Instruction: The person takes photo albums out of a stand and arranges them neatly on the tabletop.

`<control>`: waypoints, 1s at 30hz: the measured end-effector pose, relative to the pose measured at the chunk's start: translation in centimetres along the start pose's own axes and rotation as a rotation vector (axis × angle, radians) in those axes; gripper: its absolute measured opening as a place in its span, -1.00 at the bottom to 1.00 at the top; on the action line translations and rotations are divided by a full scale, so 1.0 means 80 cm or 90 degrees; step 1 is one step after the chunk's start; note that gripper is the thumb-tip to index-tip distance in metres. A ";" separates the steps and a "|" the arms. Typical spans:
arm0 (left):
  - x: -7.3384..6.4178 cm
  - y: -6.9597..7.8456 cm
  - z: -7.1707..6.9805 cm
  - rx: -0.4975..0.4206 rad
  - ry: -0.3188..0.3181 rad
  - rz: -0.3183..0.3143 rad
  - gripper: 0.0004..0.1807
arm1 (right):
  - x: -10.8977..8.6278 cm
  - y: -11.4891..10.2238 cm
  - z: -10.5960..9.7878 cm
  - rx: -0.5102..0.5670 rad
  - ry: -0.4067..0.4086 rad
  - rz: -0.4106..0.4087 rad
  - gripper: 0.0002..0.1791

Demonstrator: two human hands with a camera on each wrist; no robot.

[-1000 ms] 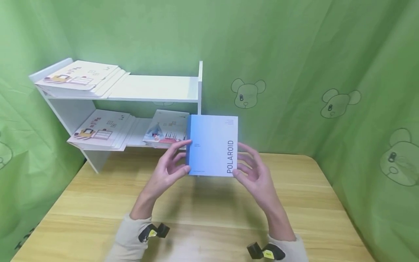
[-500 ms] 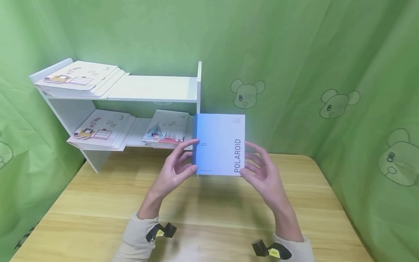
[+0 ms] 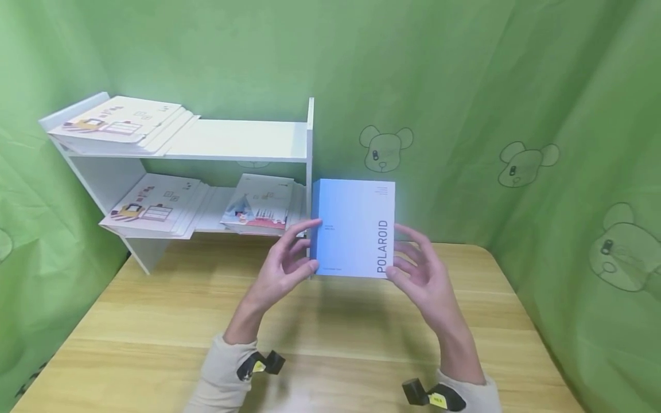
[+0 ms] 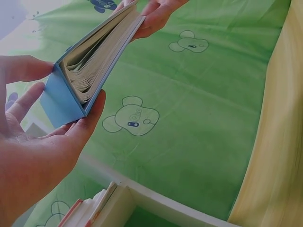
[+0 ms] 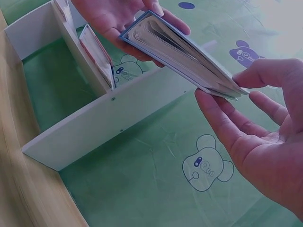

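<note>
Upright, apparently, blue book (image 3: 353,228) between hands (image 3: 283,269).

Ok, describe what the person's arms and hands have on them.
Both hands, left hand and right hand, are bare: no gloves, and no rings or watch show. Each forearm ends in a light beige sleeve. At each wrist sits a small black device with a yellow label, one on the left cuff and one on the right.
</note>
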State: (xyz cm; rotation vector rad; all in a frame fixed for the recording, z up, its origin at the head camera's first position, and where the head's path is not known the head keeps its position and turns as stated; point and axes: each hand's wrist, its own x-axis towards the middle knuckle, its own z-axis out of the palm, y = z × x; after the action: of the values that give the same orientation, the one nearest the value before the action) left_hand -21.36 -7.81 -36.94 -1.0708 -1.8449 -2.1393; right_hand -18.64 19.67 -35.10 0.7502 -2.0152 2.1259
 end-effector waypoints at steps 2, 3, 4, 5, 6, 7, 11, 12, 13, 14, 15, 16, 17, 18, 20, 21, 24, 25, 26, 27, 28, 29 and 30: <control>0.001 -0.002 0.002 0.000 -0.002 -0.001 -0.30 | -0.001 0.000 -0.002 -0.008 0.004 0.002 -0.24; 0.002 -0.003 0.003 -0.001 -0.002 -0.001 -0.30 | -0.001 0.000 -0.003 -0.012 0.007 0.003 -0.24; 0.003 -0.004 0.005 -0.002 -0.002 -0.001 -0.30 | -0.002 0.000 -0.005 -0.015 0.009 0.003 -0.24; 0.004 -0.004 0.006 -0.002 -0.002 0.001 -0.30 | -0.002 0.000 -0.006 -0.019 0.010 0.003 -0.24; 0.005 -0.005 0.007 -0.004 -0.002 0.001 -0.30 | -0.002 -0.001 -0.007 -0.022 0.011 0.002 -0.24; 0.005 -0.005 0.008 -0.006 -0.001 0.003 -0.30 | -0.003 -0.001 -0.008 -0.024 0.011 0.002 -0.24; 0.008 -0.008 0.013 -0.019 -0.004 0.006 -0.31 | -0.003 -0.001 -0.014 -0.033 0.013 0.006 -0.24; 0.009 -0.008 0.014 -0.023 -0.006 0.006 -0.31 | -0.003 -0.001 -0.015 -0.035 0.015 0.006 -0.24; 0.010 -0.009 0.015 -0.025 -0.008 0.005 -0.31 | -0.003 -0.001 -0.017 -0.038 0.016 0.006 -0.24; 0.011 -0.010 0.016 -0.028 -0.008 0.004 -0.31 | -0.003 -0.001 -0.018 -0.040 0.018 0.005 -0.24; 0.012 -0.011 0.018 -0.029 -0.008 0.004 -0.31 | -0.003 -0.001 -0.020 -0.042 0.019 0.005 -0.24; 0.013 -0.012 0.019 -0.028 -0.008 0.004 -0.31 | -0.003 -0.001 -0.021 -0.043 0.020 0.004 -0.24; 0.014 -0.013 0.020 -0.027 -0.007 0.004 -0.31 | -0.004 -0.001 -0.023 -0.044 0.022 0.004 -0.24; 0.014 -0.015 0.021 -0.029 -0.007 0.003 -0.31 | -0.004 -0.001 -0.024 -0.045 0.023 0.003 -0.24; 0.016 -0.018 0.024 -0.029 -0.008 0.003 -0.31 | -0.004 0.000 -0.027 -0.048 0.028 0.002 -0.24; 0.018 -0.020 0.025 -0.026 -0.008 0.003 -0.31 | -0.004 0.000 -0.028 -0.048 0.031 0.002 -0.24; 0.022 -0.027 0.028 -0.025 -0.011 0.003 -0.31 | -0.004 0.002 -0.032 -0.050 0.039 0.002 -0.25; 0.023 -0.028 0.029 -0.027 -0.012 0.004 -0.31 | -0.004 0.003 -0.033 -0.049 0.041 0.003 -0.25; 0.024 -0.030 0.030 -0.029 -0.013 0.004 -0.31 | -0.004 0.003 -0.035 -0.051 0.043 0.004 -0.25; 0.025 -0.031 0.031 -0.031 -0.013 0.004 -0.31 | -0.005 0.003 -0.036 -0.054 0.043 0.006 -0.25; 0.025 -0.032 0.032 -0.033 -0.015 0.005 -0.32 | -0.006 0.003 -0.038 -0.058 0.042 0.007 -0.25; 0.026 -0.033 0.033 -0.035 -0.017 0.005 -0.32 | -0.007 0.003 -0.039 -0.061 0.042 0.008 -0.25; 0.027 -0.034 0.035 -0.039 -0.018 0.005 -0.32 | -0.008 0.003 -0.041 -0.064 0.041 0.008 -0.25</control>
State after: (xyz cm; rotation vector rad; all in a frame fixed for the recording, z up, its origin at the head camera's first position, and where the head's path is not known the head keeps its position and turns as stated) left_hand -23.16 -3.87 -37.95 -1.1250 -1.7959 -2.2001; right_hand -19.07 22.96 -35.53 0.6470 -2.0801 2.0113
